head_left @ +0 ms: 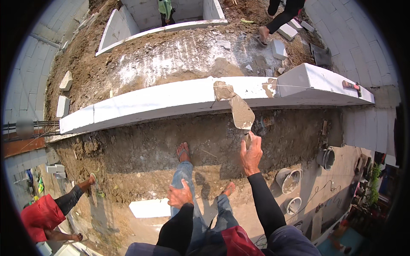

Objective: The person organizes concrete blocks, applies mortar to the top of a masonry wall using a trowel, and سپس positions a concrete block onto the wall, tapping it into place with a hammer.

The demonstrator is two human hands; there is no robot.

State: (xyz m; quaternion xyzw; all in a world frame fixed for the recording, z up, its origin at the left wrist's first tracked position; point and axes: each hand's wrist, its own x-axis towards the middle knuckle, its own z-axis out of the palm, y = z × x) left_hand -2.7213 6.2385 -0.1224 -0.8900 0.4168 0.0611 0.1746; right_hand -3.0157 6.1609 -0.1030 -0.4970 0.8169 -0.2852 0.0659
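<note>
My right hand [251, 154] is closed round the handle of a trowel [242, 115], its blade coated in wet mortar. The blade's far end meets a mortar patch [223, 91] on top of the low white block wall [171, 91]. Another smear of mortar [270, 87] lies further right, beside a raised white block [294, 81]. A thin string line [294, 86] runs along the wall top there. Above my left knee is my left hand [180, 195], fingers loosely bent and thumb apart, with nothing visible in it.
Buckets [289, 181] stand on the right. A loose white block [149, 208] lies by my left leg. On the wall's right end rests a red-handled tool [351, 85]. Steel bars [30, 128] jut in at left. Co-workers are at lower left [45, 217] and beyond the wall [282, 17].
</note>
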